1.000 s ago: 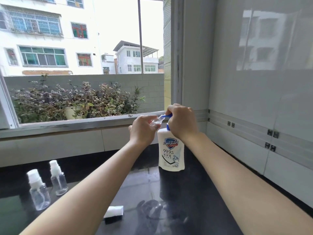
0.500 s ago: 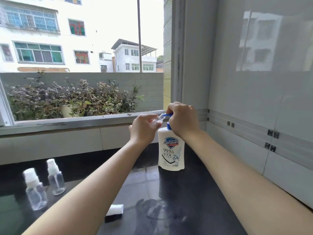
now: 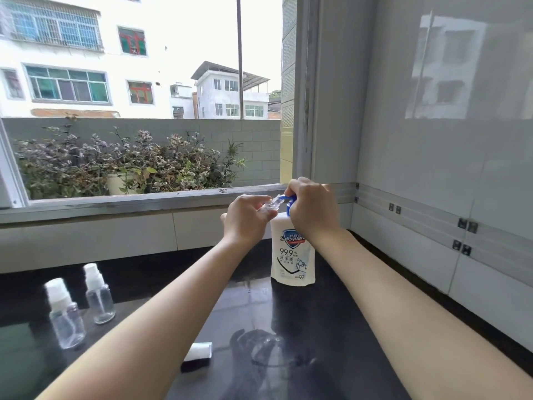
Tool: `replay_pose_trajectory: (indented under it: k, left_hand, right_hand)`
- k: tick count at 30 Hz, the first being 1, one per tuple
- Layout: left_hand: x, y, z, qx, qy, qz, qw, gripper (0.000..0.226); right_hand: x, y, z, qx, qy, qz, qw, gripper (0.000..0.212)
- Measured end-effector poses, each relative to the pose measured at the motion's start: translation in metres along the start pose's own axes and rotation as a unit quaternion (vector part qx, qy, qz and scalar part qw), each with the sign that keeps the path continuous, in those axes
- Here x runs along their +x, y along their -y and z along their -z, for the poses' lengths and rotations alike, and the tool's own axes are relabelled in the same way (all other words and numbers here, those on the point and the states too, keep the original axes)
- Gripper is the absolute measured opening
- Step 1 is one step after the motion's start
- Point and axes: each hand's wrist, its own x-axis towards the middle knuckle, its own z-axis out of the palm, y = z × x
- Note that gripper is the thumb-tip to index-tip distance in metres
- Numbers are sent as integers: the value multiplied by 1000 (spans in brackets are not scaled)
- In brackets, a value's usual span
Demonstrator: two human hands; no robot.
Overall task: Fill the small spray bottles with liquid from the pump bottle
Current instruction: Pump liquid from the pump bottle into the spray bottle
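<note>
A white pump bottle (image 3: 292, 255) with a blue pump head stands upright on the black counter (image 3: 331, 327). My right hand (image 3: 313, 209) is closed over the pump head. My left hand (image 3: 245, 219) holds a small clear spray bottle (image 3: 269, 204), uncapped and tilted, its mouth against the blue nozzle. Two more small clear spray bottles with white caps stand at the left, one nearer (image 3: 65, 316) and one farther (image 3: 99, 294). A white cap (image 3: 199, 350) lies on the counter under my left forearm.
A grey window sill (image 3: 115, 203) runs along the back, with plants outside. A white tiled wall (image 3: 447, 168) closes the right side, meeting the counter just behind the pump bottle.
Both hands stay at the pump head with the small bottle at the nozzle. The view has shifted slightly; nothing on the counter moved.
</note>
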Motion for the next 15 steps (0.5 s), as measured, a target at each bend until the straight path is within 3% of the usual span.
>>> replay_pose_trajectory:
  k: [6,15]
  left_hand:
    - [1,-4,1,-6,-7,4,1000,37]
    - [0,0,0,-6,7,13,1000,37]
  right_hand:
    - [14,0,11,9,30,-9,999,26]
    - [-1,-1,3,17,12,-13,1000,25]
